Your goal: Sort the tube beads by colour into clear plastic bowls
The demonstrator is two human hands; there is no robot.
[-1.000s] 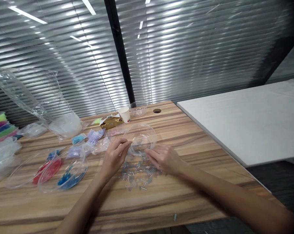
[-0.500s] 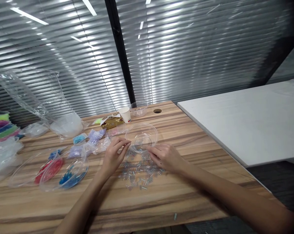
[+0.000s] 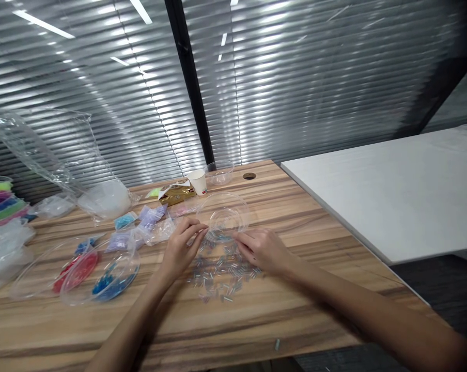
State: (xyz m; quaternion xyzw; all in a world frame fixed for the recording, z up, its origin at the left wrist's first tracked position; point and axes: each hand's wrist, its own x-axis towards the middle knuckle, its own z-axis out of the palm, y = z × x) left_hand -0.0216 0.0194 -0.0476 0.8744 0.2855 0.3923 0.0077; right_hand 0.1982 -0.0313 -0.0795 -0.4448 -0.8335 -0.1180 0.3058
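A clear round plastic bowl (image 3: 226, 200) stands in front of me, just behind a scatter of small, shiny tube beads (image 3: 221, 269) on the wooden table. My left hand (image 3: 182, 245) is closed in a pinch at the bowl's near left side. Opposite it, my right hand (image 3: 261, 249) pinches the near right side, its fingertips partly hidden by the hand itself. Some beads show through or inside the bowl's lower part; I cannot tell which. One stray bead (image 3: 277, 344) lies close to the table's front edge.
To the left are clear bowls with red beads (image 3: 82, 268) and blue beads (image 3: 111, 284). Bagged lilac beads (image 3: 152, 216), a paper cup (image 3: 198, 182), another clear bowl (image 3: 220, 173) and plastic wrapping (image 3: 105, 199) stand farther back. A white table (image 3: 373, 196) adjoins at right.
The bowl has shifted slightly and its tilt looks a little different. Both hands stay almost in place, and the view has moved slightly.
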